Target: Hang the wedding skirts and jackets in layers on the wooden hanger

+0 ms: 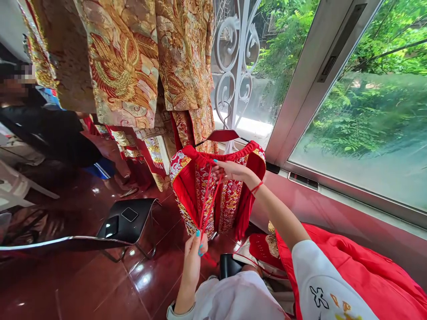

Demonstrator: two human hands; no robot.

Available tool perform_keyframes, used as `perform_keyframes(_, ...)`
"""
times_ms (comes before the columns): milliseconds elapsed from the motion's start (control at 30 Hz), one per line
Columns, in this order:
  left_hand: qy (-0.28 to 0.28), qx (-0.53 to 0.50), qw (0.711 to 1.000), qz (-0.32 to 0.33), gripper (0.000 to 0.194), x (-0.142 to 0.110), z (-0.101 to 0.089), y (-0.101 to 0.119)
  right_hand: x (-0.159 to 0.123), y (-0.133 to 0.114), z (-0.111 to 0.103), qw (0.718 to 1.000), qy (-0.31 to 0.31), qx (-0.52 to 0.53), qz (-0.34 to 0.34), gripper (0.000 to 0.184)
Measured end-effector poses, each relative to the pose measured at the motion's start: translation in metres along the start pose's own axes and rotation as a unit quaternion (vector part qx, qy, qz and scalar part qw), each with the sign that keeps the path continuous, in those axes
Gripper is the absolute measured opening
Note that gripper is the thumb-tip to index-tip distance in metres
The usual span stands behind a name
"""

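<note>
A red embroidered skirt (187,186) hangs from a hanger (222,134) in front of me, its waistband open at the top. My right hand (230,171) reaches out to the waistband and pinches the red drawstring (208,202) there. My left hand (196,249) is lower and closer to me, fingers closed on the other end of the same string, which runs taut between both hands.
Gold and red embroidered robes (126,62) hang at the upper left. A black chair (128,220) stands on the glossy red floor (83,284). Another person in dark clothes (46,133) is at the left. A large window (363,111) and white iron scrollwork (238,58) are at right. Red fabric (367,275) lies by my right arm.
</note>
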State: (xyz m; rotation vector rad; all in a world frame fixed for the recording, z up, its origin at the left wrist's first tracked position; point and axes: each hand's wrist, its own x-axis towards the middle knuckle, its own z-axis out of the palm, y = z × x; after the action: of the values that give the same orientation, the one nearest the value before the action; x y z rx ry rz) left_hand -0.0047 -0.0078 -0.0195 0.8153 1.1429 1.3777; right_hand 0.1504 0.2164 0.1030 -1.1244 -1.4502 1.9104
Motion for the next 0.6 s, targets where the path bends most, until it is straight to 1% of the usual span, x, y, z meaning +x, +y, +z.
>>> perform_keyframes(33, 0.005, 0.002, 1.000, 0.008, 0.068, 0.000, -0.007, 0.003, -0.009, 0.000, -0.008, 0.998, 0.034, -0.055, -0.005, 0.037)
perform_keyframes(67, 0.004, 0.009, 1.000, 0.013, 0.068, -0.001, -0.013, 0.007, -0.018, -0.002, -0.017, 0.989, 0.094, -0.114, -0.026, 0.038)
perform_keyframes(100, -0.006, 0.021, 1.000, 0.011, 0.067, -0.001, -0.017, 0.010, -0.026, -0.004, -0.029, 0.966, 0.182, -0.174, -0.055, 0.038)
perform_keyframes(133, -0.029, 0.040, 0.999, 0.003, 0.066, -0.002, -0.020, 0.012, -0.032, -0.007, -0.041, 0.925, 0.288, -0.229, -0.091, 0.036)
perform_keyframes(167, -0.061, 0.062, 0.996, -0.008, 0.066, -0.002, -0.021, 0.014, -0.036, -0.011, -0.053, 0.868, 0.391, -0.278, -0.126, 0.033)
perform_keyframes(200, -0.094, 0.084, 0.992, -0.019, 0.066, -0.001, -0.020, 0.015, -0.038, -0.015, -0.065, 0.806, 0.473, -0.321, -0.152, 0.031)
perform_keyframes(233, -0.124, 0.104, 0.986, -0.031, 0.066, -0.001, -0.018, 0.015, -0.038, -0.021, -0.076, 0.757, 0.520, -0.360, -0.164, 0.029)
perform_keyframes(267, -0.148, 0.120, 0.981, -0.041, 0.065, 0.000, -0.015, 0.015, -0.035, -0.028, -0.085, 0.730, 0.531, -0.399, -0.160, 0.030)
perform_keyframes(300, -0.161, 0.131, 0.977, -0.047, 0.064, 0.001, -0.011, 0.014, -0.030, -0.036, -0.093, 0.726, 0.513, -0.437, -0.139, 0.032)
perform_keyframes(333, -0.164, 0.138, 0.976, -0.050, 0.063, 0.002, -0.007, 0.013, -0.024, -0.045, -0.100, 0.735, 0.478, -0.470, -0.106, 0.034)
perform_keyframes(400, -0.153, 0.142, 0.976, -0.054, 0.061, 0.005, -0.004, 0.011, -0.011, -0.066, -0.112, 0.750, 0.405, -0.522, -0.035, 0.038)
perform_keyframes(467, -0.139, 0.142, 0.978, -0.060, 0.062, 0.007, -0.005, 0.010, 0.002, -0.088, -0.122, 0.760, 0.345, -0.551, -0.002, 0.034)
perform_keyframes(500, -0.128, 0.142, 0.979, -0.063, 0.063, 0.008, -0.007, 0.009, 0.007, -0.098, -0.126, 0.777, 0.304, -0.552, 0.007, 0.030)
perform_keyframes(600, -0.099, 0.144, 0.982, -0.078, 0.065, 0.007, -0.015, 0.006, 0.020, -0.119, -0.135, 0.846, 0.151, -0.510, 0.050, 0.018)
